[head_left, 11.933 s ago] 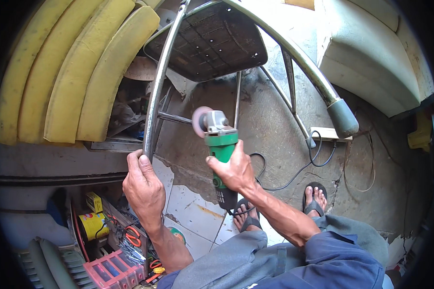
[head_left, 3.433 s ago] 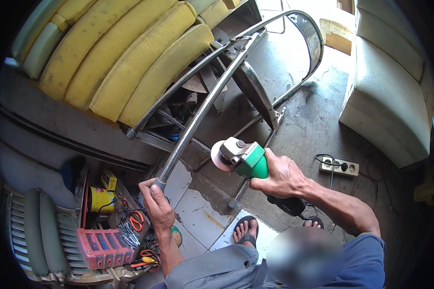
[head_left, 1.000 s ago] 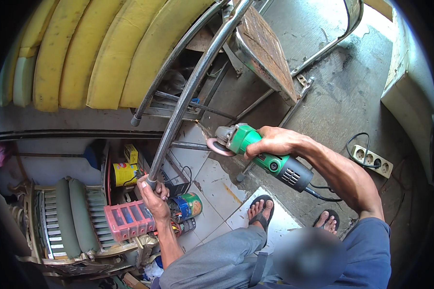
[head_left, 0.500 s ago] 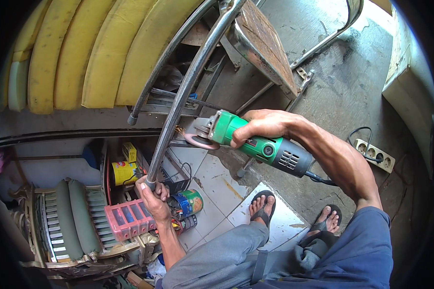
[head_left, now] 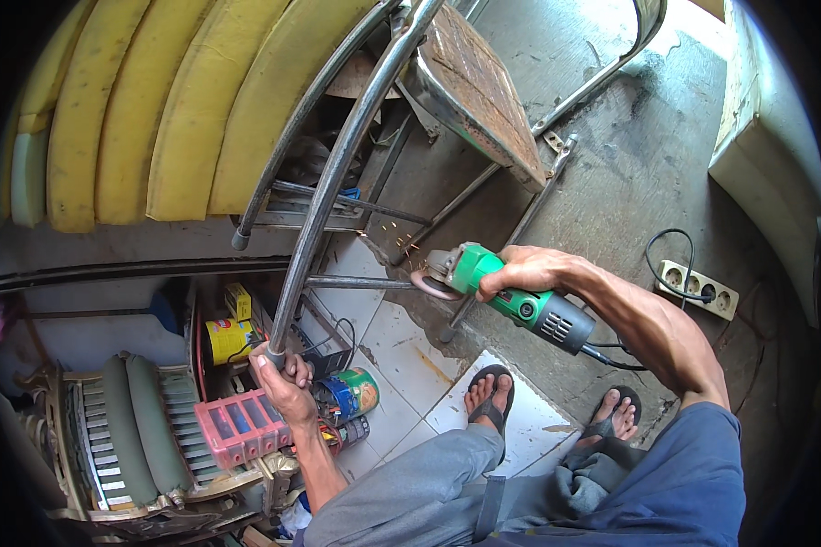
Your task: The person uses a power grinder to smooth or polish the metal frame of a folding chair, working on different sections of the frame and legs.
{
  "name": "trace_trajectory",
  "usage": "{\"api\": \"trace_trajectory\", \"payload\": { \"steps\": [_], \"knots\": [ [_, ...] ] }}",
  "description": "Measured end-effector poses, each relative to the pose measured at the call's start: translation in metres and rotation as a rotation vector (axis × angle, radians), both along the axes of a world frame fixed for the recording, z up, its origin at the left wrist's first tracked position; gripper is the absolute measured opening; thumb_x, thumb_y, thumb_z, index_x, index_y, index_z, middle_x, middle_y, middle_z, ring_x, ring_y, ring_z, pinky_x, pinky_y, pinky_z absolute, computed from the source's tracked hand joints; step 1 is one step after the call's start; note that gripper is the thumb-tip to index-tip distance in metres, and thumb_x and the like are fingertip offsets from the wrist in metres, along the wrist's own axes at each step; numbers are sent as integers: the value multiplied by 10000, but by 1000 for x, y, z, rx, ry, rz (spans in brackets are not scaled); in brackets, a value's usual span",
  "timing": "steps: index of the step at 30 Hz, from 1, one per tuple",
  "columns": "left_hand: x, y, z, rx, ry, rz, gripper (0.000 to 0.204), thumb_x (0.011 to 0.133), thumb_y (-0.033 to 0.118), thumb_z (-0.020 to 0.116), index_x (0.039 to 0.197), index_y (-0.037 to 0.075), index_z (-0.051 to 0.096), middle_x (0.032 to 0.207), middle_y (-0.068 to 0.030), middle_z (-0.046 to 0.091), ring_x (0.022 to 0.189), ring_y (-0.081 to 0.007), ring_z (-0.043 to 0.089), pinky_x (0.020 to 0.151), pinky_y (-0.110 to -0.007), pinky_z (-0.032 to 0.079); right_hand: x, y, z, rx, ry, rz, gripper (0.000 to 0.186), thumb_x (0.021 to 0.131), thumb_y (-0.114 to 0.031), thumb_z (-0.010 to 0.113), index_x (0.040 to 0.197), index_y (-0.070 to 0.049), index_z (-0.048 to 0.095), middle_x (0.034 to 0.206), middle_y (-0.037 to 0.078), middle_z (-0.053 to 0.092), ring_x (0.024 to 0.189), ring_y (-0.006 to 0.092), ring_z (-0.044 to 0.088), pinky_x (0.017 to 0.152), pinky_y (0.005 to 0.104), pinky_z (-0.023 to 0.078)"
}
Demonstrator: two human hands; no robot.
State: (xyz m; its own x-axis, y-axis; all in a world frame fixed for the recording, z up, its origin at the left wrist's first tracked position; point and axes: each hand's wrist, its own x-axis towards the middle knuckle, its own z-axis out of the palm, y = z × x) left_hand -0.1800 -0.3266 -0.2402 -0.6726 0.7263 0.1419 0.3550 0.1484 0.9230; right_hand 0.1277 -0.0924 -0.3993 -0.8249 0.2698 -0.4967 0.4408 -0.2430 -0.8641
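Observation:
My right hand (head_left: 531, 272) is wrapped round a green and black angle grinder (head_left: 513, 294). The grinder's pinkish disc (head_left: 435, 285) meets the end of a thin metal crossbar (head_left: 358, 283), and orange sparks fly up beside it. With its fingers closed, my left hand (head_left: 285, 376) grips the lower end of a metal chair leg (head_left: 324, 191). That leg belongs to a tubular chair frame tipped on its side, with a worn brown seat board (head_left: 479, 87). A black cord runs from the grinder's rear past my right forearm.
A white power strip (head_left: 700, 289) with a plugged-in cord lies on the floor at right. Yellow foam pads (head_left: 182, 118) stand at upper left. Below the left hand are a pink plastic organizer (head_left: 242, 427) and a tin can (head_left: 360, 390). My sandaled feet rest near the white tiles.
The grinder has moved right and slightly down, from the chair leg along to the thin crossbar, where sparks now fly. My left hand keeps its hold on the leg; the view has shifted slightly.

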Motion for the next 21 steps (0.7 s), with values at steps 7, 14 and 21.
{"api": "trace_trajectory", "payload": {
  "steps": [7,14,21],
  "knots": [
    [-2,-1,-1,1,-24,17,375,1132,432,330,1150,90,482,750,4,381,533,-70,344,492,-239,320,-19,-17,81,212,204,-151,629,714,-509,725,969,66,720,890,222,742,816,325,732,758,421,564],
    [-3,0,-1,3,-17,36,376,1130,432,339,1159,88,488,747,-5,389,529,-74,348,492,-243,324,-9,-41,55,232,46,-242,663,706,-497,719,961,115,716,897,282,742,845,377,759,779,456,591],
    [2,1,0,19,-7,42,378,1132,436,341,1160,89,487,744,-5,389,524,-76,350,488,-245,325,-6,-46,68,253,30,-208,780,729,-491,717,1090,194,620,925,333,726,879,422,757,793,463,601]
  ]
}}
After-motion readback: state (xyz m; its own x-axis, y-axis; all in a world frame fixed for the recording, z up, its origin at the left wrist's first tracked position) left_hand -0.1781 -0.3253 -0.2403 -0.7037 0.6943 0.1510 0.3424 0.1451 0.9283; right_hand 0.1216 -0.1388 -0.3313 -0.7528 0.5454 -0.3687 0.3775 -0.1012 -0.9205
